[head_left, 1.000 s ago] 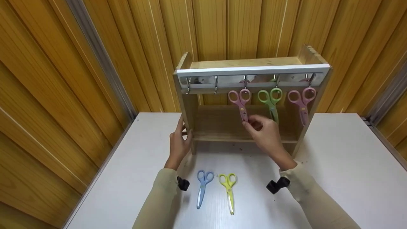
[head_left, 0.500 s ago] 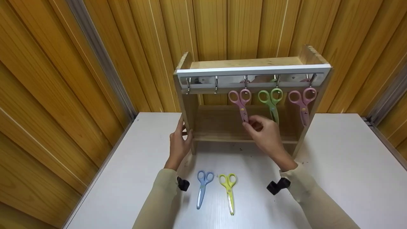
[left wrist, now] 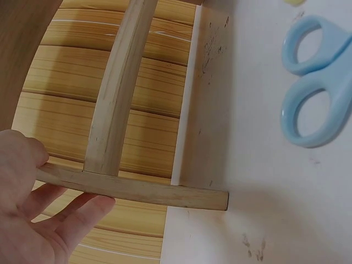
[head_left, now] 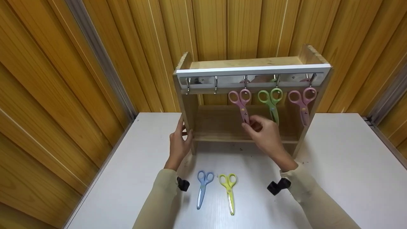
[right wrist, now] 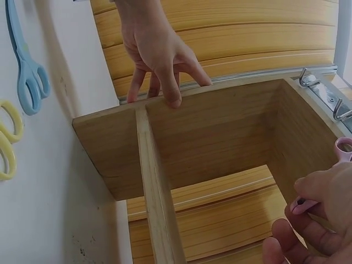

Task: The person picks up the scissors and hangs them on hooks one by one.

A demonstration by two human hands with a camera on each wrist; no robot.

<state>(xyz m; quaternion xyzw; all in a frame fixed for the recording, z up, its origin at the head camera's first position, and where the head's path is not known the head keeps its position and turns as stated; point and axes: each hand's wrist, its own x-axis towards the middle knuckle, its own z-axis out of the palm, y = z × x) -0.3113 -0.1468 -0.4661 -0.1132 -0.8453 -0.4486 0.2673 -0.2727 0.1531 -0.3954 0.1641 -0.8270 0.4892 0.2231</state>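
Left hand (head_left: 179,144) grips the shelf (head_left: 216,124); right hand (head_left: 267,133) pinches pink scissors (head_left: 242,108) on the middle hook (head_left: 245,80).

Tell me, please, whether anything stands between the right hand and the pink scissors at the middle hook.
Nothing visible does: the right hand pinches the lower tip of the pink scissors directly. The green scissors hang beside them, to the right, not in between.
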